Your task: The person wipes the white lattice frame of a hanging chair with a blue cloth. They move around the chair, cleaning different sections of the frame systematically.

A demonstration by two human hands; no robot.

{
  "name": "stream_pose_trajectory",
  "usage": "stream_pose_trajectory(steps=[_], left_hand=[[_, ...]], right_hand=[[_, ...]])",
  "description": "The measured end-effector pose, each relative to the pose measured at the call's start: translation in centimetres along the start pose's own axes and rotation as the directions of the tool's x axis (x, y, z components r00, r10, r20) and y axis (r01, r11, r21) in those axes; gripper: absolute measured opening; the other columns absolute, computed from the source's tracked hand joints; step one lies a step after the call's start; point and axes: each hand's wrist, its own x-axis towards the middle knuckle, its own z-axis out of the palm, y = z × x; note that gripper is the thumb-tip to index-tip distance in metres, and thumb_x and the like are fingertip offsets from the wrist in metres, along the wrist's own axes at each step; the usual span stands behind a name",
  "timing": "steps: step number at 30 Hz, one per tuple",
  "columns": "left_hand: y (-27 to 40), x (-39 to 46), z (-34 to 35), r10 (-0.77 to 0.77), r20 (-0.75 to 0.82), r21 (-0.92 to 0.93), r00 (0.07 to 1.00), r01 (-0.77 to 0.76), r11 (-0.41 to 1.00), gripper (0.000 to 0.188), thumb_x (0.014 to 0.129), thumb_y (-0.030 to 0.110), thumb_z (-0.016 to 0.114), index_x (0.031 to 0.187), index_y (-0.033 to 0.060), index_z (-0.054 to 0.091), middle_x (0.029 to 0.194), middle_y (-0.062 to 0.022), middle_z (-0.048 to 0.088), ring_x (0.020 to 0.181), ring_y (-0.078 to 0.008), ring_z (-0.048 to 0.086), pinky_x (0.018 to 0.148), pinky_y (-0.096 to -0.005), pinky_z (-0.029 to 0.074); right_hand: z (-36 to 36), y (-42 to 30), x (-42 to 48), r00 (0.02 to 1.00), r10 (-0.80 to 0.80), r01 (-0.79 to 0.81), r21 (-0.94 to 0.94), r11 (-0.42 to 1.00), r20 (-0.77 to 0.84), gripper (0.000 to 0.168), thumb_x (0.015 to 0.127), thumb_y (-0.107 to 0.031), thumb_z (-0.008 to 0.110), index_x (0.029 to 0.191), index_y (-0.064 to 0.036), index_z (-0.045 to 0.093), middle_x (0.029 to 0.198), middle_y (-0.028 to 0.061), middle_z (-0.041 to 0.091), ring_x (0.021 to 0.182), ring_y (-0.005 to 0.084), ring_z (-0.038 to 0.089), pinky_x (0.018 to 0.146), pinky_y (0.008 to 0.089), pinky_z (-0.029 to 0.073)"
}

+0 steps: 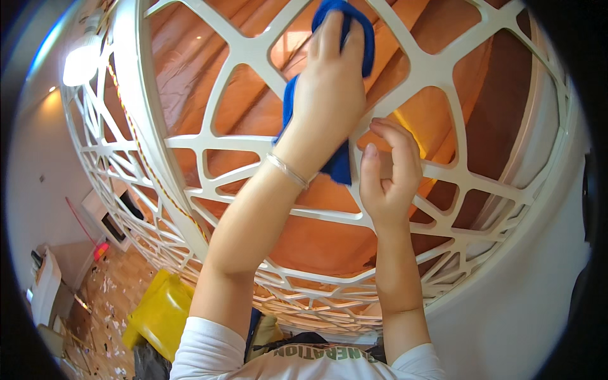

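Note:
My left hand (330,80) is raised to the top of the view and presses a blue cloth (342,164) against a white openwork lattice panel (427,61). The cloth bunches around its fingers and hangs down past the wrist, which wears a silver bracelet (287,170). Lower and to the right, my right hand (392,166) is at the lattice with thumb and fingers curved apart, holding nothing. Orange-brown sheeting (323,244) shows behind the lattice openings.
A lit bulb (81,65) and a twisted red-yellow cord (137,137) hang at the left upright. Below left are a yellow plastic chair or container (164,308), a red dustpan (100,251), a white counter (46,285) and a wooden floor (102,299) strewn with scraps.

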Motion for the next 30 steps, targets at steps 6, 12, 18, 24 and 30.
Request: stream_pose_trajectory(steps=[6,12,18,24,30], left_hand=[[1.0,-0.6,-0.4,-0.159,0.046,-0.036,0.986,0.161,0.986,0.048,0.076,-0.004,0.062,0.123,0.0013,0.055,0.136,-0.0237,0.042,0.105,-0.0443,0.058,0.082,-0.0487,0.055],[2.0,-5.6,-1.8,-0.033,0.074,-0.058,0.997,0.037,0.998,0.039,0.074,0.000,0.063,0.113,0.0016,0.064,0.131,-0.0187,0.051,0.108,-0.0416,0.058,0.091,-0.0459,0.049],[3.0,-4.3,-0.2,0.037,-0.029,-0.132,0.999,-0.041,0.990,0.033,0.077,0.006,0.062,0.110,0.0034,0.066,0.098,-0.0114,0.069,0.104,-0.0316,0.061,0.095,-0.0429,0.043],[5.2,-1.4,3.9,-0.245,-0.094,-0.351,0.965,0.198,0.915,0.034,0.082,0.002,0.057,0.116,0.0015,0.060,0.103,-0.0185,0.066,0.089,-0.0381,0.064,0.079,-0.0442,0.052],[4.7,-6.1,2.0,-0.047,-0.055,-0.142,0.997,0.039,0.989,0.044,0.080,0.001,0.063,0.123,-0.0015,0.057,0.125,-0.0260,0.060,0.105,-0.0415,0.062,0.086,-0.0445,0.052]], right_hand=[[-1.6,-1.1,-0.1,0.998,0.061,-0.061,0.011,0.998,-0.005,0.020,0.084,-0.006,0.063,0.103,-0.001,0.064,0.104,0.0132,0.067,0.096,0.0295,0.061,0.085,0.0380,0.046],[-1.8,-2.3,-0.5,0.998,0.048,-0.048,0.010,0.999,0.031,0.021,0.083,-0.006,0.064,0.104,-0.001,0.064,0.103,0.0128,0.067,0.095,0.0288,0.061,0.085,0.0378,0.046],[-2.0,-1.8,-1.0,1.000,0.007,-0.007,-0.074,0.997,0.008,0.024,0.083,-0.006,0.063,0.107,-0.001,0.063,0.109,0.0146,0.065,0.096,0.0297,0.061,0.088,0.0376,0.046],[-3.8,-0.8,-1.4,0.964,0.178,-0.171,0.054,0.984,-0.196,0.022,0.090,-0.004,0.056,0.110,0.003,0.060,0.106,0.0126,0.062,0.087,0.0188,0.058,0.078,0.0285,0.048],[-4.5,-0.2,-3.0,0.924,0.316,-0.297,0.116,0.948,-0.215,0.020,0.090,-0.002,0.054,0.108,0.002,0.060,0.102,0.0123,0.061,0.086,0.0197,0.058,0.077,0.0301,0.048]])
